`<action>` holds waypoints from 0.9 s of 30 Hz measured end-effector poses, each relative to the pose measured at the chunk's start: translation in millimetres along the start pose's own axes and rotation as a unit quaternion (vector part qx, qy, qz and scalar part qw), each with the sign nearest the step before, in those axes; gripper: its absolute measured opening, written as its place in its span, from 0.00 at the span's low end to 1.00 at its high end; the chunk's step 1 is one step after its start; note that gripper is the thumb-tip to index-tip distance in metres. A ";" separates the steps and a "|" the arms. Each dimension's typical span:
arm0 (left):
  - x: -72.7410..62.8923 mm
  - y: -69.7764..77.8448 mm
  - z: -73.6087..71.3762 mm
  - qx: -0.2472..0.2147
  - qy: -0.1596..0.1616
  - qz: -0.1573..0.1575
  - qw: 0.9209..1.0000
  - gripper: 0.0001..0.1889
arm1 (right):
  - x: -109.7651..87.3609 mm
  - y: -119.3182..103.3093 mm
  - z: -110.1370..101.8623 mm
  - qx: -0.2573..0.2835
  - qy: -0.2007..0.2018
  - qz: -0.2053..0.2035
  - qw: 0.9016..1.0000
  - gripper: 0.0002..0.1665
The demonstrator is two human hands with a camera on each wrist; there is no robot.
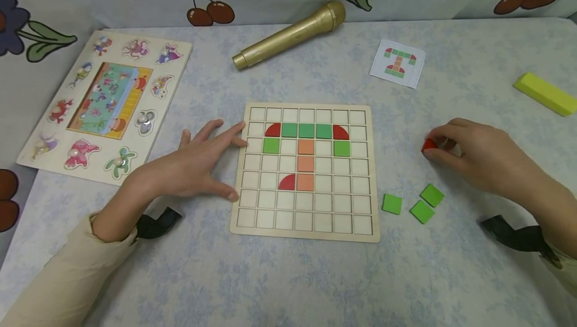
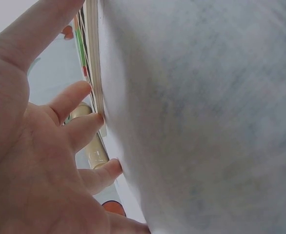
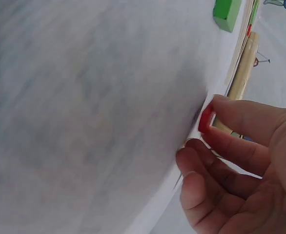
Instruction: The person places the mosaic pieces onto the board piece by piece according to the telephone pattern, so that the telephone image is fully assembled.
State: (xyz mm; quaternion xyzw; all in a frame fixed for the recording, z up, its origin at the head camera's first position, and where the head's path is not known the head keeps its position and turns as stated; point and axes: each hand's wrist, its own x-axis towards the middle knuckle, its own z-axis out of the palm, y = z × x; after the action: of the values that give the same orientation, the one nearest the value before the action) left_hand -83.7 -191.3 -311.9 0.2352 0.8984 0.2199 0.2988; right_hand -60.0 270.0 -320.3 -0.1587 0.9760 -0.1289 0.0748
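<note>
A wooden grid board (image 1: 277, 219) lies in the middle of the head view, with red quarter-round, green and orange square tiles set in its upper and middle cells. My left hand (image 1: 189, 164) rests at its left edge, fingers spread, thumb and fingertips touching the rim; the left wrist view shows the fingertips (image 2: 96, 120) along that edge. To the right of the board, my right hand (image 1: 482, 151) pinches a red tile (image 1: 429, 144) between thumb and index finger. In the right wrist view the red tile (image 3: 206, 118) shows edge-on, close over the tablecloth.
Loose green square tiles (image 1: 422, 212) lie right of the board. A pattern card (image 1: 410, 79) and a gold toy microphone (image 1: 288, 39) lie behind it. At the left is a sea-animal peg puzzle (image 1: 173, 49); at the far right, a yellow block (image 1: 545, 94).
</note>
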 end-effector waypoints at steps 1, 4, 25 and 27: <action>0.1 0.0 0.0 -0.001 0.000 0.000 1.000 0.65 | -0.1 -1.7 -0.2 0.004 0.006 -0.008 1.000 0.12; 0.3 0.1 -0.1 -0.001 0.000 0.000 1.000 0.65 | -0.8 -10.5 -1.6 0.021 0.023 -0.035 0.999 0.12; -0.6 -0.1 0.2 -0.004 0.002 0.000 1.000 0.64 | 16.9 -113.2 15.3 0.149 0.001 -0.170 0.974 0.11; -0.6 0.0 0.1 -0.004 0.003 0.002 1.000 0.64 | 20.2 -120.2 17.9 0.148 -0.010 -0.174 0.974 0.10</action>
State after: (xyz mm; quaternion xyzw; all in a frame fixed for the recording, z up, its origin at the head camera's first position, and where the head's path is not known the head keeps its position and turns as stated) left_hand -83.2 -191.6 -311.8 0.2350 0.8978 0.2247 0.2970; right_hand -40.7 149.1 -306.4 -0.3145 0.9028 -0.2811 0.0840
